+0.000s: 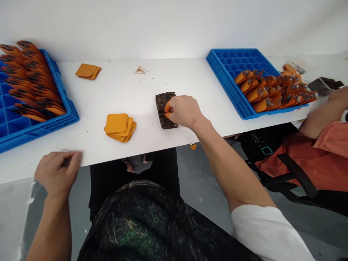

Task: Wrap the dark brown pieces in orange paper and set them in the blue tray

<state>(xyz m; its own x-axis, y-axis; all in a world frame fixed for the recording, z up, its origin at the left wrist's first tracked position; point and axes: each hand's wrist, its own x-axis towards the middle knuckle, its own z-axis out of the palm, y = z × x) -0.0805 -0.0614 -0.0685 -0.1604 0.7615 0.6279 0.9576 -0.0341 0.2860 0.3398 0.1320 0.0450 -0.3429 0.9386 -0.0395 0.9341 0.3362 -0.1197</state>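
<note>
Orange piece [167, 106] in R-hand pinch, over dark stack

Pos.: at the dark stack [169, 124], mid white table [108, 92], btwn the L crate [67, 117] and R crate [227, 83]. Loose orange pile [116, 124] lies to its left, slightly nearer.

R hand [185, 110]: thumb and fingers clamped on the piece, palm down. Two orange bits show at the fingertips; one folded pc. or two, cannot tell. L hand [58, 170]: at near table edge, fingers curled, thumb and forefinger tips together, no item seen in it.

Handling, in my judgement: grip light but firm, close to the edge, so the material doesn't crease. Keep wrist steady and fingertips clear of adjacent dark pcs.; a sideways drag could tip or spread the rows. Free L hand could brace the stack.

Orientation: visible orange ends point left. Long axis approx. left-right as far as seen; rest hidden by fingers. Dark stack's long axis runs near-far.
</note>
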